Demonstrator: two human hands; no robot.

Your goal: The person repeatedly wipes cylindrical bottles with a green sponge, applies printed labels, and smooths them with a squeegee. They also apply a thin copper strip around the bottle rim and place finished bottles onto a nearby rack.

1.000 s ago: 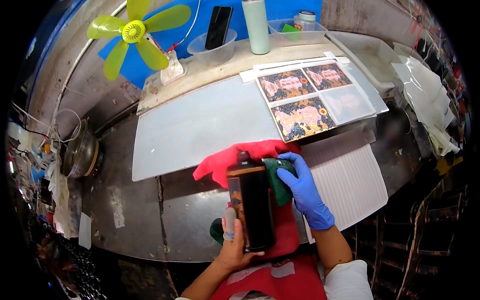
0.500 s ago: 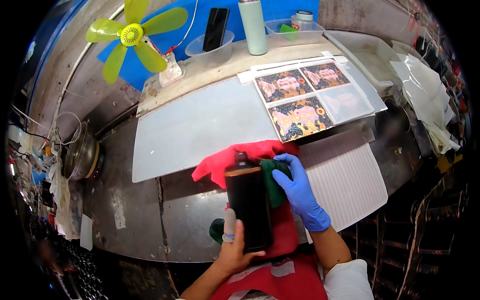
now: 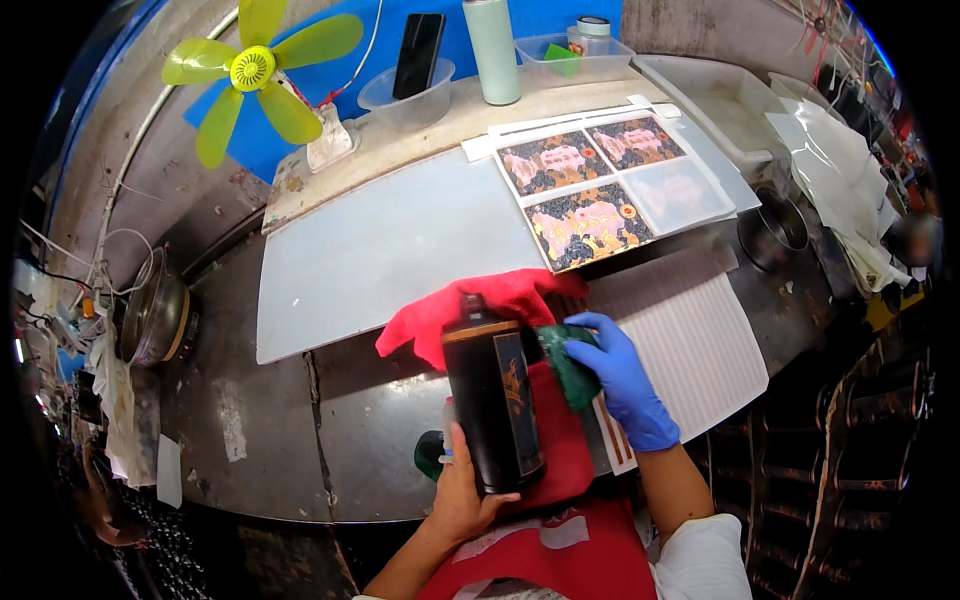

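Observation:
A black squared bottle (image 3: 480, 410) with a gold band at its shoulder leans slightly in front of me. My left hand (image 3: 468, 490) grips it low on the left side, with a whitish cover on one finger. Down the bottle's right face runs a narrow panel with an orange-gold pattern. My right hand (image 3: 630, 385), in a blue glove, pinches a crumpled dark green cloth (image 3: 570, 370) just right of the bottle, apart from it. A red cloth (image 3: 425, 325) lies behind and beneath the bottle. Left of it, a second dark green piece (image 3: 429, 454) is partly hidden.
A grey board (image 3: 390, 250) spans the table's far part, with printed decal sheets (image 3: 590, 225) at its right. Near my right hand lies a ribbed white sheet (image 3: 700, 350). Behind stand a green fan (image 3: 252, 70), a pale flask (image 3: 493, 55) and plastic tubs (image 3: 405, 105). A metal pan (image 3: 150, 310) sits left.
My right hand has drawn the green cloth off the bottle toward the right. The bottle has turned a little, showing its patterned panel. The whole view has shifted slightly.

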